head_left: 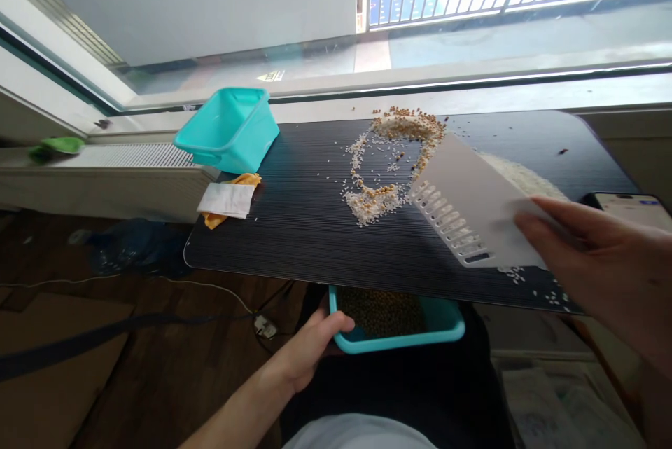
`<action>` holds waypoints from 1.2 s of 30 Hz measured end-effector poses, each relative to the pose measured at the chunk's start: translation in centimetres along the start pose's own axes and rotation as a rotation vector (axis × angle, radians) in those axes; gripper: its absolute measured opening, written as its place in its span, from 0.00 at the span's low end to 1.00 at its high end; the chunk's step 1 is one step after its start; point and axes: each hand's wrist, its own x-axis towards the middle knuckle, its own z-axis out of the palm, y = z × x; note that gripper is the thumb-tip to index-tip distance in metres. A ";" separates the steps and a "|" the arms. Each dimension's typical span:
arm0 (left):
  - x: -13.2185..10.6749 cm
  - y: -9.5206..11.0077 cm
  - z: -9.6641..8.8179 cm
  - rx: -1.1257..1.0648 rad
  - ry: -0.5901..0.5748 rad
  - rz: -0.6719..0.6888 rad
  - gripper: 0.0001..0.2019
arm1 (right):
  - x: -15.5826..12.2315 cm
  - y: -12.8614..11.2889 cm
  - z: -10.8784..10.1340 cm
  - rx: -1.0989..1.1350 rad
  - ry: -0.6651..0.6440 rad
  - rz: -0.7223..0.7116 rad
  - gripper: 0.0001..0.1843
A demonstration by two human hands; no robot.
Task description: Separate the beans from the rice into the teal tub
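My left hand [315,340] grips the left rim of a turquoise tub [399,345] held under the table's front edge, with brown grains [381,312] inside. In my right hand [588,242] is a flat white scraper [475,200], its slotted edge tilted down over the dark tabletop [304,225]. White rice grains lie near the slots. Left of the scraper, rice mixed with brown grains [407,125] forms a rough ring, with a small rice heap [372,204] at its near side. Behind the scraper a larger pile of white rice [525,174] is partly hidden.
A second turquoise tub [228,127] stands at the table's back left corner. Near it lies a folded white and orange cloth [229,200]. A phone [630,204] rests at the right end. The window sill [315,111] borders the back; cables [225,288] run across the floor.
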 end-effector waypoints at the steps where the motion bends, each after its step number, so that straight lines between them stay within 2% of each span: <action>1: 0.0 0.0 0.1 0.002 0.004 -0.005 0.14 | 0.3 -0.5 0.2 0.015 -0.014 -0.024 0.23; 6: -0.1 0.3 0.1 -0.005 0.009 -0.014 0.16 | 1.2 -2.5 1.1 0.050 -0.087 -0.128 0.21; 10: -0.1 0.3 -0.1 0.000 -0.009 -0.008 0.16 | 1.2 -2.7 0.5 0.120 -0.120 -0.200 0.21; 18: -0.2 0.1 -0.5 -0.030 -0.005 0.004 0.16 | 1.7 -4.0 0.3 0.089 -0.127 -0.187 0.21; 27: -0.2 -0.2 -0.8 -0.035 0.000 0.023 0.16 | 0.8 -2.9 -0.4 0.066 -0.123 -0.227 0.24; 31: -0.4 -0.4 -0.9 -0.056 -0.019 0.035 0.18 | 0.3 -3.6 -0.1 0.133 -0.128 -0.291 0.21; 36: -0.8 -0.4 -1.1 -0.075 -0.015 0.046 0.17 | -0.7 -4.6 0.6 0.219 -0.221 -0.392 0.17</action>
